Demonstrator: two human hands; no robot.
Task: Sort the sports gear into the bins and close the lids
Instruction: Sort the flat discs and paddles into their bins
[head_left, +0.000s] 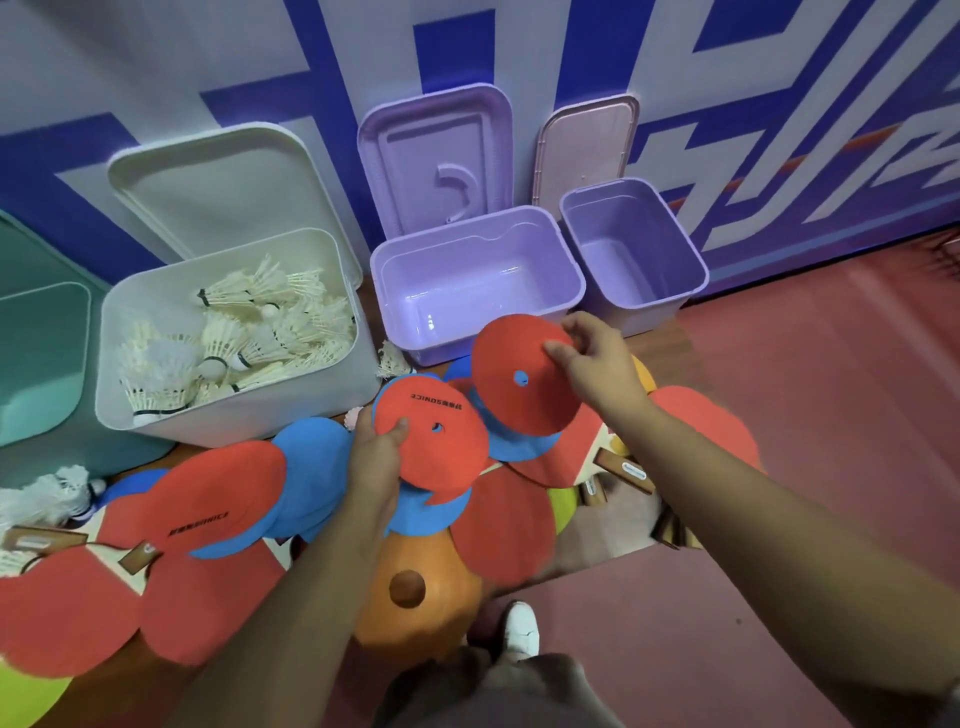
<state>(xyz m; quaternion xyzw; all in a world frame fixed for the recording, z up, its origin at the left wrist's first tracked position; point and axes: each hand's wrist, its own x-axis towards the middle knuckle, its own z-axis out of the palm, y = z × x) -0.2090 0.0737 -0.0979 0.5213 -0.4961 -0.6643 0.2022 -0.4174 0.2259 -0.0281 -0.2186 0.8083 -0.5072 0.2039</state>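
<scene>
As the heap of gear is being viewed from above, a white shoe (521, 629) is being shown nearest, on the dark red floor (779, 415), just beside an orange plastic dome cone with a round hole in its top (415, 587). That cone is being partly covered by flat round red and blue discs (228, 493), which are being spread across the floor with wooden-handled red table tennis paddles (623, 470) among them.

A red disc with black lettering and a small centre hole (436, 441) is being gripped at its left edge by the left hand (376, 457), thumb on top, above the pile. A second red disc with a centre hole (519, 384) is being pinched at its upper right edge by the right hand (597, 358) and is being held tilted, just in front of the large lilac plastic bin (467, 260). The hands are being held apart, each clamped on its own disc.

A white plastic bin (234, 415) is being filled by white feather shuttlecocks (244, 322), with loose shuttlecocks (52, 493) lying at the far left near a teal bin (41, 364). A smaller lilac bin (644, 306) is standing to the right. Behind the bins, a white lid (218, 187), a lilac lid (436, 150) and a pink lid (587, 145) are being propped against the blue and white wall (779, 78).
</scene>
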